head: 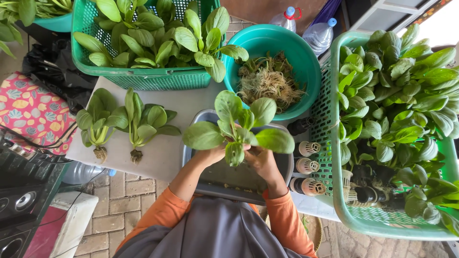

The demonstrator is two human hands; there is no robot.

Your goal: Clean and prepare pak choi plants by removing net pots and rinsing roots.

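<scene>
Both your hands grip one leafy green plant (235,125) by its base, above the grey tray (287,165) at the near edge of the white table (165,153). Your left hand (210,155) and right hand (260,160) are closed around the stem; the leaves hide your fingertips and the plant's roots. Two more plants (122,122) lie at the table's left edge, roots showing. The teal bowl (306,62) of cut roots sits at the far edge. The right basket (344,205) runs out of view.
</scene>
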